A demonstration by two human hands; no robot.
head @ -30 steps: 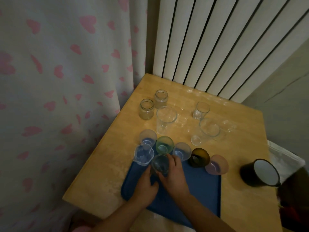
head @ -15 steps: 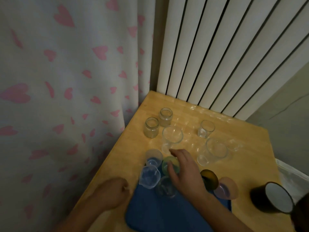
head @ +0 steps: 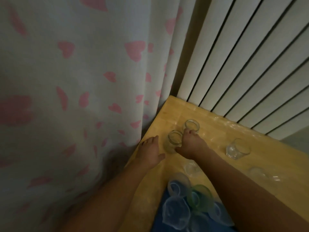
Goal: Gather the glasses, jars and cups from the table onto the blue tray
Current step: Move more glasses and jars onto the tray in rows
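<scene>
Two small glass jars stand near the far left corner of the wooden table (head: 168,111), close together. The right hand (head: 192,144) reaches between them: its fingers touch the rim side of the farther jar (head: 192,125), and its thumb side lies against the nearer jar (head: 173,140). Whether it truly grips either jar I cannot tell. The left hand (head: 150,153) lies open and relaxed at the table's left edge, just beside the nearer jar, holding nothing.

The blue tray (head: 162,218) sits at the near edge of the table, partly cut off by the frame. On its far end cluster a frosted blue cup (head: 178,183), a green cup (head: 199,196) and a clear plastic cup (head: 175,213), touching one another. A clear tumbler (head: 237,149) stands toward the right on the bare table, well apart from the jars. Another clear glass (head: 191,168) stands between the jars and the tray, half hidden by the right forearm.

A curtain (head: 75,81) with pink hearts hangs along the left edge, and a white ribbed radiator (head: 242,56) rises behind the far edge.
</scene>
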